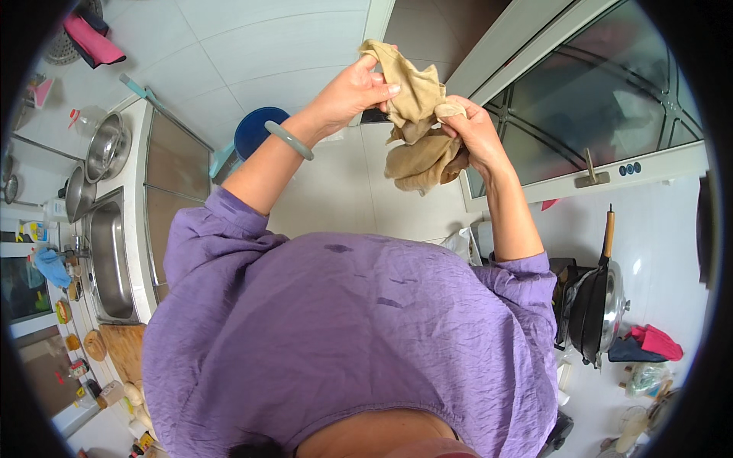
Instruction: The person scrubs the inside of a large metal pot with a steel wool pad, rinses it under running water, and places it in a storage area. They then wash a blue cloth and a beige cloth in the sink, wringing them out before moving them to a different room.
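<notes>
Both my hands are raised ahead of my chest, gripping a crumpled tan cloth (413, 86) over the tiled floor. My left hand (358, 91) pinches its upper end between thumb and fingers, and a pale bangle circles that wrist. Lower and to the right, my right hand (472, 126) grasps a bunched part of the fabric. A loose fold hangs below, beside the right hand. Whether it is one cloth or two cannot be told from here.
A blue bucket (257, 129) stands on the floor beyond my left forearm. At left, a counter holds a steel sink (111, 257), metal basins (109, 146) and a wooden cutting board (123, 349). A glass-paned door (595, 103) stands at right, above a wok (590, 315) with a wooden handle.
</notes>
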Action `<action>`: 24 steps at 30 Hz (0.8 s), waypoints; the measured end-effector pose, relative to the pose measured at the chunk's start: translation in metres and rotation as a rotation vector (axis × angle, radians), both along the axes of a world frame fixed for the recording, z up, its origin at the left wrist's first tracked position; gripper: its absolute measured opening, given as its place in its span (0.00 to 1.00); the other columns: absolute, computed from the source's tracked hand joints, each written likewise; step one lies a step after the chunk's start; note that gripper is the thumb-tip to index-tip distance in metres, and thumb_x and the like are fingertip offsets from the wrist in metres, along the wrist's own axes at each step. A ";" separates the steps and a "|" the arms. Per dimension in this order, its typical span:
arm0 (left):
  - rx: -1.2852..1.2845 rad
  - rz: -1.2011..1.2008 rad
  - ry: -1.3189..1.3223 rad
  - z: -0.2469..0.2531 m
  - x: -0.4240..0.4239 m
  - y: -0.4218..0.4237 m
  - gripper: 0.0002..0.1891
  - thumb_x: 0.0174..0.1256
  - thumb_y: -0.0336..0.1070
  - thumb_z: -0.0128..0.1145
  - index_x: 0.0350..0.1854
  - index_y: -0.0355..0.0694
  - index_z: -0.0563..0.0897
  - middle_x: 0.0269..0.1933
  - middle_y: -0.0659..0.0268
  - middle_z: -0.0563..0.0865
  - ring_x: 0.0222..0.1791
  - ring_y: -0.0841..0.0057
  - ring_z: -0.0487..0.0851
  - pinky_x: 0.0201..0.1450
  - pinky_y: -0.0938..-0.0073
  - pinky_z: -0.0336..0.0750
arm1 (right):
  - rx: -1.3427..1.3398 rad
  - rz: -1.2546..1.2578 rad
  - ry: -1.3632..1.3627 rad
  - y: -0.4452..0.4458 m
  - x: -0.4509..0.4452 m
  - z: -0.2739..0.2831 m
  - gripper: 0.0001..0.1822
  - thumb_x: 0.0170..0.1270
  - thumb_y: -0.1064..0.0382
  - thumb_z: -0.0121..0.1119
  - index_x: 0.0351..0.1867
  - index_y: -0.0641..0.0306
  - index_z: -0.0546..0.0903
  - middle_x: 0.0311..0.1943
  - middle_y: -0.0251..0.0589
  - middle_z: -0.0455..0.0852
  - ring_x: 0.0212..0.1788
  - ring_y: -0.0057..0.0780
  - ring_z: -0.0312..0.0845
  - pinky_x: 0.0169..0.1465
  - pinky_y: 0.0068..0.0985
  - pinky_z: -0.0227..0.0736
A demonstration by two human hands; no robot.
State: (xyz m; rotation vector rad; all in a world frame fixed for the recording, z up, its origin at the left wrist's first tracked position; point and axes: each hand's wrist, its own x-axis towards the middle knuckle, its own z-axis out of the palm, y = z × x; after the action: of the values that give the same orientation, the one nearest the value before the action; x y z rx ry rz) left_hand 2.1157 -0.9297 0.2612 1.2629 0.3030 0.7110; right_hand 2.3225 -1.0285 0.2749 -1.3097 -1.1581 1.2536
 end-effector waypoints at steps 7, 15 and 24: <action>0.167 0.142 0.040 0.023 -0.014 0.020 0.19 0.63 0.34 0.56 0.55 0.39 0.70 0.36 0.75 0.80 0.29 0.92 0.70 0.32 0.88 0.66 | 0.034 -0.128 -0.022 -0.011 0.023 -0.002 0.09 0.57 0.68 0.55 0.38 0.68 0.80 0.21 0.24 0.72 0.21 0.11 0.57 0.26 0.11 0.55; 0.506 0.050 0.272 0.028 0.006 -0.008 0.18 0.61 0.31 0.58 0.53 0.36 0.72 0.29 0.75 0.78 0.30 0.90 0.72 0.32 0.87 0.66 | 0.268 -0.090 -0.396 0.010 -0.014 0.013 0.17 0.56 0.67 0.57 0.49 0.64 0.77 0.30 0.28 0.79 0.32 0.14 0.71 0.39 0.16 0.68; 0.516 0.598 0.452 0.032 -0.040 0.028 0.11 0.62 0.35 0.57 0.43 0.36 0.82 0.31 0.75 0.80 0.31 0.86 0.73 0.37 0.83 0.70 | 0.330 -0.417 -0.005 0.002 0.053 0.019 0.07 0.60 0.69 0.56 0.39 0.65 0.79 0.22 0.25 0.72 0.23 0.11 0.61 0.28 0.13 0.58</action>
State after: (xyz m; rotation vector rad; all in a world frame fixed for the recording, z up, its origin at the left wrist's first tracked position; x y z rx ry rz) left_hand 2.0756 -0.9017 0.2929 1.8541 0.9398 1.0464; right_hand 2.3751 -1.0269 0.2942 -1.2230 -0.9799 0.7230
